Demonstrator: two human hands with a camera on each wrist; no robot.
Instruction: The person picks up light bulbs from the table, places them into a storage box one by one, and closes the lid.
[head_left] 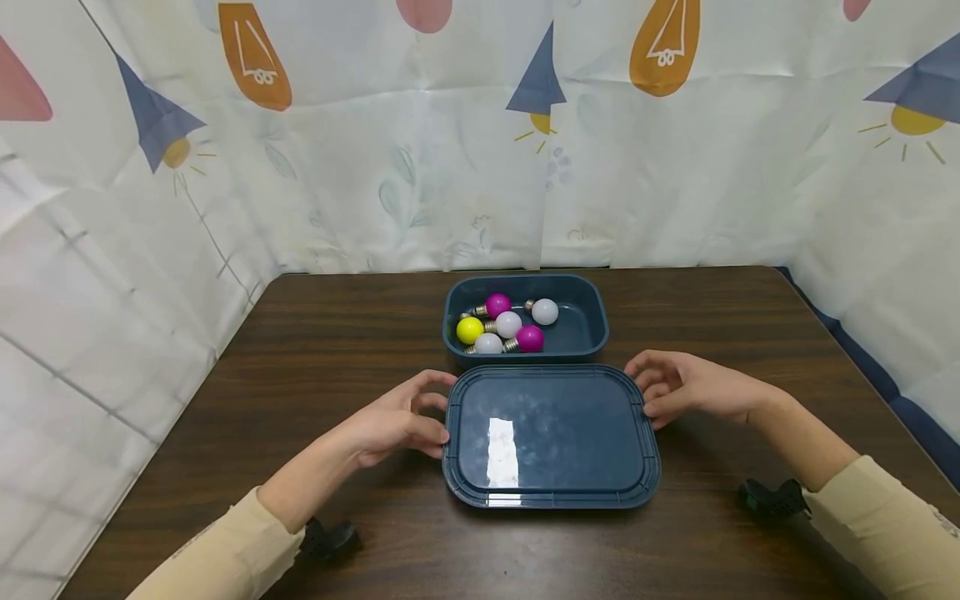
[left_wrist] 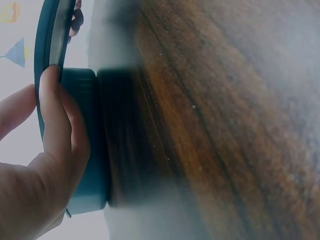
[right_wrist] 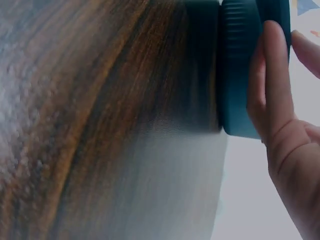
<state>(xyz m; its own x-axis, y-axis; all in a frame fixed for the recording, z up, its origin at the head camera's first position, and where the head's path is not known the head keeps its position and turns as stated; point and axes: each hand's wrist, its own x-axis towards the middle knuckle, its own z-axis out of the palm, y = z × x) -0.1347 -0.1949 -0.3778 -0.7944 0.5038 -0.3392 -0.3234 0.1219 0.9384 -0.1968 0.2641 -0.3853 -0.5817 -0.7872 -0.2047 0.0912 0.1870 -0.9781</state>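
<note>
A dark blue plastic lid [head_left: 555, 437] is held level above the table, just in front of a matching box [head_left: 581, 333]. My left hand [head_left: 401, 417] pinches the lid's left edge between thumb and fingers. The right hand [head_left: 681, 388] grips the opposite edge the same way. In the left wrist view the lid [left_wrist: 46, 37] appears edge-on, apart from the table, with the box wall [left_wrist: 95, 175] beyond the fingers. Inside the uncovered box lie a yellow bulb [head_left: 470, 330], two magenta bulbs [head_left: 530, 338] and several white bulbs [head_left: 545, 312], gathered mostly toward its left side.
The dark wood-grain table [head_left: 337, 308] reaches back to a printed white curtain [head_left: 465, 167]. More white cloth hangs along both sides. Black wrist devices [head_left: 328, 540] sit at the cuffs of the beige sleeves [head_left: 232, 546].
</note>
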